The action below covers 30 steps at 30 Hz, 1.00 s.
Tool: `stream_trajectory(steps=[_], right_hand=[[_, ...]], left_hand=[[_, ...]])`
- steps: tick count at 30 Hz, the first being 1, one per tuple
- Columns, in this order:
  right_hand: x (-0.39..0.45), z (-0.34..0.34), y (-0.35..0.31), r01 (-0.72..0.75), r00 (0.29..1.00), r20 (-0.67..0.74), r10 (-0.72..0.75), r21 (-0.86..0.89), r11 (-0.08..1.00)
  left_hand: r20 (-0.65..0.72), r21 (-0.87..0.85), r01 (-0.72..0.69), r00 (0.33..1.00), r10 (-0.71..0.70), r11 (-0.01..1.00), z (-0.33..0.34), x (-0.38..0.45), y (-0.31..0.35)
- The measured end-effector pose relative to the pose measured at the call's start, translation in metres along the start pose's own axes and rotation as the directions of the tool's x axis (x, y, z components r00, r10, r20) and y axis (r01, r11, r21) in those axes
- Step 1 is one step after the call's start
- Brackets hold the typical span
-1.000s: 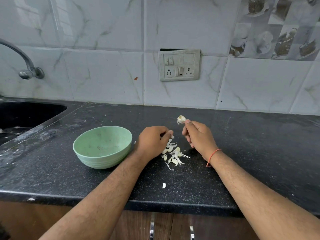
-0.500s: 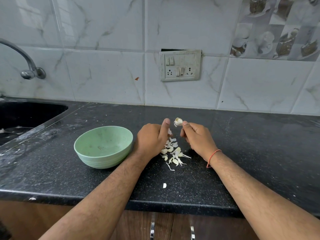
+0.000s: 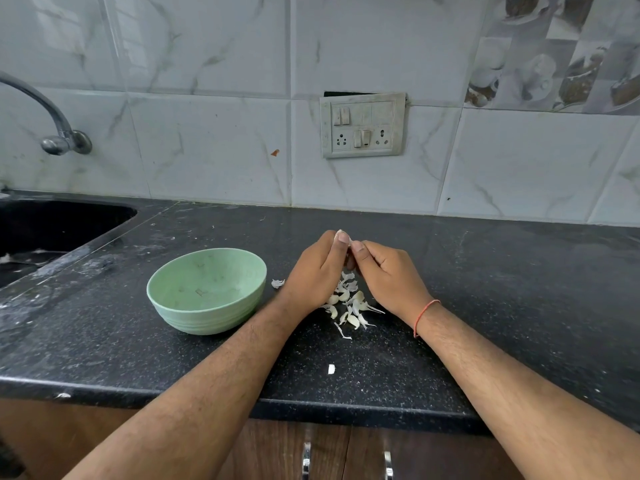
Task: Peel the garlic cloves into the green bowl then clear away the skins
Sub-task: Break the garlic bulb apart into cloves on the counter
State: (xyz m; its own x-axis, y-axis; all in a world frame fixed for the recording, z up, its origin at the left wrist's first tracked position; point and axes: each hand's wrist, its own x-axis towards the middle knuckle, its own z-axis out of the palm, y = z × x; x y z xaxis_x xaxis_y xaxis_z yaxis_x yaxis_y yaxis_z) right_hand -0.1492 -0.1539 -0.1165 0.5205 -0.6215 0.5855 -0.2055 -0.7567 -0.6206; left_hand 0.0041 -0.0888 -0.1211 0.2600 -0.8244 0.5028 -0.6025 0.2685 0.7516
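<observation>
Both: left hand (image 3: 313,268), right hand (image 3: 389,275) pinch clove (image 3: 349,241) (papery) | round bowl (image 3: 206,289)

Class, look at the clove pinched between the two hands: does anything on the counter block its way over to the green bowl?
Nothing visible does. The garlic clove is pinched above the counter; the green bowl sits open beside the left hand.

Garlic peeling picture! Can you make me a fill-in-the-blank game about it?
1. The green bowl sits beside the person's ____ hand.
2. The thread around the wrist of the right hand is ____.
3. Both hands pinch one garlic clove above the pile of ____ on the countertop.
4. The tap hangs over the ____.

Missing words: left; red; skins; sink
</observation>
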Motion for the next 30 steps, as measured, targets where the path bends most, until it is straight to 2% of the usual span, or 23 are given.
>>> stream_trajectory(steps=[4,7,10,12,15,22,24,27,30], right_hand=[[0.001,0.000,-0.002,-0.041,0.999,0.008,0.040,0.064,0.997],[0.000,-0.002,-0.005,-0.094,0.995,0.044,0.087,0.180,0.979],[0.003,-0.008,-0.009,-0.181,0.982,0.019,0.188,0.378,0.908],[0.007,-0.015,-0.009,-0.217,0.971,0.012,0.241,0.476,0.852],[0.004,-0.017,-0.010,-0.216,0.975,0.060,0.213,0.469,0.856],[0.005,-0.015,-0.006,-0.247,0.968,0.069,0.240,0.393,0.886],[0.004,-0.014,-0.004,-0.245,0.969,0.070,0.236,0.362,0.899],[0.003,-0.013,-0.004,-0.240,0.971,0.069,0.231,0.341,0.909],[0.003,-0.013,-0.004,-0.232,0.973,0.081,0.218,0.316,0.920]], left_hand=[[0.012,0.056,-0.060,0.998,0.060,0.997,0.003,0.001,-0.004],[0.048,0.090,-0.098,0.994,0.094,0.991,0.000,0.002,-0.004],[0.132,0.157,-0.187,0.977,0.167,0.970,-0.004,0.000,-0.004],[0.183,0.139,-0.215,0.965,0.188,0.967,-0.004,-0.003,-0.003],[0.181,0.089,-0.204,0.966,0.186,0.975,-0.003,-0.003,-0.001],[0.276,0.244,-0.210,0.951,0.140,0.947,-0.005,-0.004,-0.007],[0.267,0.245,-0.216,0.952,0.148,0.945,-0.004,-0.003,-0.006],[0.156,0.141,-0.147,0.980,0.125,0.979,-0.006,-0.003,0.000],[0.046,-0.054,-0.008,0.999,0.010,0.998,-0.008,-0.003,0.003]])
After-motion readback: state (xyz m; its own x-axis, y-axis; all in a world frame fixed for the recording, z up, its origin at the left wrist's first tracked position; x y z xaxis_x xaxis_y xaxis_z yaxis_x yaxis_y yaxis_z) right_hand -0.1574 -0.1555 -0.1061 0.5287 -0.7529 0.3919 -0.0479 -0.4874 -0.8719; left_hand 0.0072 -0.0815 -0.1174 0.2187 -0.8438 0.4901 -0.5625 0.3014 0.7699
